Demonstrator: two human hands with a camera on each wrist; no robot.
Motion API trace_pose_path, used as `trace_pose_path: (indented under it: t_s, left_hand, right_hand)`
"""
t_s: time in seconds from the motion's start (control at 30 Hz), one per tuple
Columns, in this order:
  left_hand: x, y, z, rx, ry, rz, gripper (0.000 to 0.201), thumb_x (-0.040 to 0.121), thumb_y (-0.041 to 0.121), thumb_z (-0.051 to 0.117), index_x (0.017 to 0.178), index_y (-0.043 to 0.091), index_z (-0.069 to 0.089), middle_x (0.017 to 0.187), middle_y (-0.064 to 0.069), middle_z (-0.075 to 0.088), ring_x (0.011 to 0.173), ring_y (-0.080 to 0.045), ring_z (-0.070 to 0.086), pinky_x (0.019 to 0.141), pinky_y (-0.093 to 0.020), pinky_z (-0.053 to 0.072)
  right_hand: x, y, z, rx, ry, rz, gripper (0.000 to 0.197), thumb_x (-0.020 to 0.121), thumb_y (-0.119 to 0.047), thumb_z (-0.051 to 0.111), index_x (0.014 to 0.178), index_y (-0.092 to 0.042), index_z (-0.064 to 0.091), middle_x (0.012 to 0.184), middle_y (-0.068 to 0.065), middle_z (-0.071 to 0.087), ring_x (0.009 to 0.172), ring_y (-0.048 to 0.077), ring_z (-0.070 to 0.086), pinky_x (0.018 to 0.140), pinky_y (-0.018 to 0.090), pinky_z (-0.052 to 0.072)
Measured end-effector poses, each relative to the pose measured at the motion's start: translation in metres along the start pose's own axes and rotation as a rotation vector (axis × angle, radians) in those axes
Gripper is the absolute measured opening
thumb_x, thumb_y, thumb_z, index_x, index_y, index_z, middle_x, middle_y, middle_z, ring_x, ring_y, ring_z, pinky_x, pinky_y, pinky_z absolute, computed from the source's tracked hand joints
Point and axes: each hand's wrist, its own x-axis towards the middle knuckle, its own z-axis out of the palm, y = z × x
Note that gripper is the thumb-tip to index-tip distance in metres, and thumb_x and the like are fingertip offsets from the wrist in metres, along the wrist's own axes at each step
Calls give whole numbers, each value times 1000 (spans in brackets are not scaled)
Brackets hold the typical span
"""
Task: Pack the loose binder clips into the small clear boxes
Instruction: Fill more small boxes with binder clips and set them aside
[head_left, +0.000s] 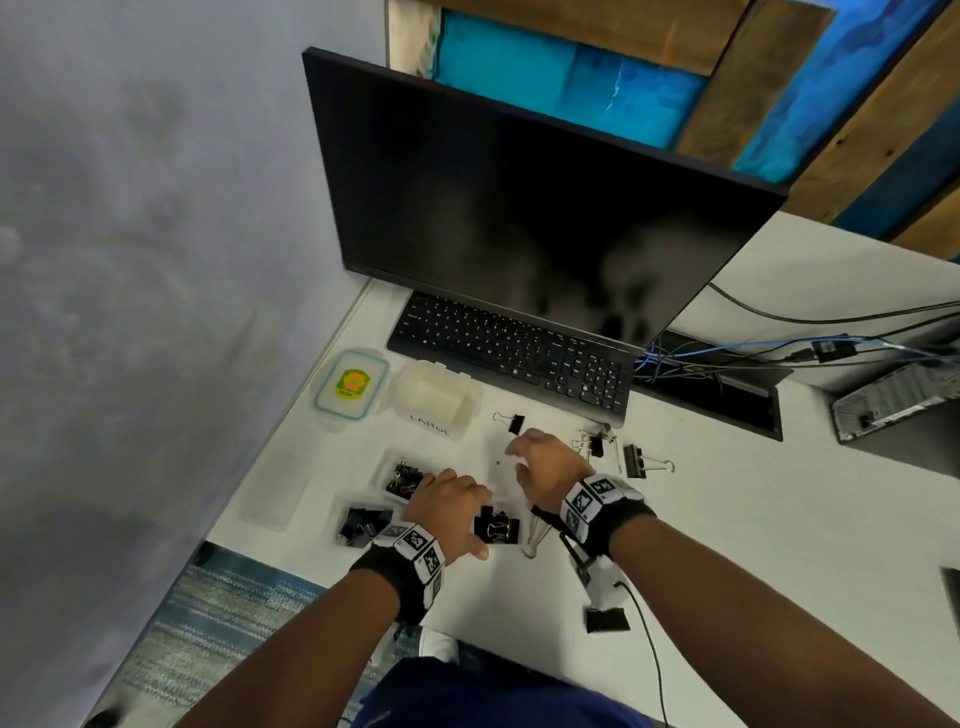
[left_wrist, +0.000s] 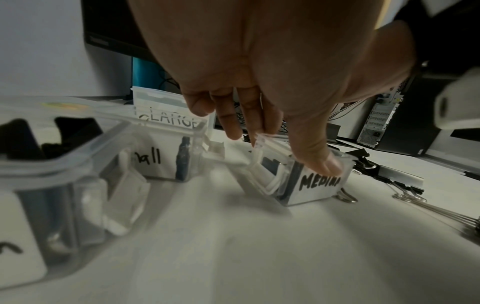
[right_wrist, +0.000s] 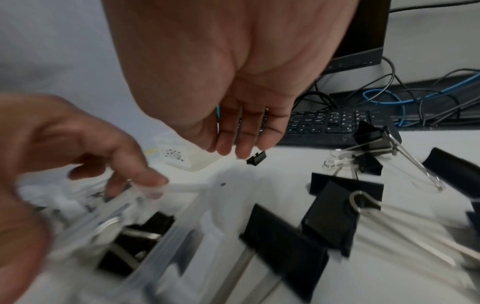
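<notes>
Left hand: the left hand (left_wrist: 272, 67) reaches down onto the "MEDIUM" box (left_wrist: 309, 181); thumb (left_wrist: 322, 162) pressed on the near rim above the label, fingers on the far rim, so the hand grips the box across its open top.
Right hand: the right hand (right_wrist: 226, 67) hangs palm down above the desk, fingers (right_wrist: 244, 131) straight, close together and holding nothing.
Medium box: clear, with black clips inside; it stands near the desk's front edge, between the two hands in the head view.
Other boxes: the "small" box (left_wrist: 166, 160) and a third clip-filled box (left_wrist: 52, 185) stand left of it, close together; the "LARGE" tub (head_left: 435, 400) sits behind, its lid (head_left: 350, 385) just beside it.
Loose clips: several black binder clips (head_left: 641, 461) lie right of the right hand; one small clip (head_left: 511, 422) lies beyond its fingertips; one (head_left: 607, 619) lies near the front edge.
Open room: bare white desk (head_left: 779, 519) stretches right of the clips; the keyboard (head_left: 511, 353) bounds the far side.
</notes>
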Motion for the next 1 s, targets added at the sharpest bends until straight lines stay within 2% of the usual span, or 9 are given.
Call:
trace_pose_path:
  t_s: [0.1,0.2,0.3,0.43,0.6,0.7,0.77,0.9,1.0]
  left_hand:
    - [0,0,1,0,3,-6,74,73,56,73,137,28,48,132,6,54,125,-20,40,108,-37,28]
    - [0,0,2,13,0,0,74,74,57,72,136,27,47,131,4,54,124,-21,40,108,-39,28]
    - [1,0,1,20,-12,4,73,74,57,71,136,26,47,131,3,54,123,-22,40,107,-40,28]
    - [1,-3,1,1,-22,5,74,74,57,71,137,26,47,132,4,53,125,-22,39,108,-39,27]
    - [1,-3,2,-10,-8,13,73,73,56,72,136,27,48,132,5,53,124,-21,39,107,-39,27]
    - [1,-3,2,-15,-10,13,74,73,57,72,137,27,47,133,5,53,125,-21,39,107,-39,27]
    - [1,-3,2,-18,-6,9,74,73,57,72,136,27,47,133,5,53,125,-20,39,107,-38,28]
    - [0,-3,0,-25,4,9,73,74,56,72,137,27,48,133,6,53,125,-20,40,106,-37,29]
    - [-1,-2,1,-44,9,1,74,73,56,73,136,28,48,133,7,53,124,-19,41,106,-36,30]
  right_hand:
    - [23,7,-9,-106,-126,99,58,93,-13,48,149,-20,34,156,-3,28,136,24,36,110,41,40]
    - [35,13,-12,-158,-212,127,70,90,-7,46,154,-23,24,162,-9,13,141,26,29,112,45,37]
    - [36,19,-8,-161,-223,102,63,90,-8,47,150,-23,34,160,-6,20,138,26,35,109,42,40]
    - [30,24,-3,-106,-240,95,39,92,-20,56,131,-14,56,138,4,41,122,23,50,102,32,43]
    - [18,22,5,-122,-281,127,26,87,-16,56,111,-6,63,122,9,44,109,27,55,93,34,49]
    - [12,23,13,-125,-251,147,24,90,-12,51,112,-9,61,120,9,47,113,28,54,95,38,49]
    - [8,22,12,-90,-231,152,26,86,-10,55,111,-11,59,117,7,49,112,26,53,91,34,50]
    - [-6,20,5,125,-60,122,24,75,-19,68,97,-24,60,100,-5,57,91,14,57,75,26,50]
    - [-23,15,0,292,-56,24,22,67,-21,70,86,-28,63,90,-10,61,81,11,62,73,30,55]
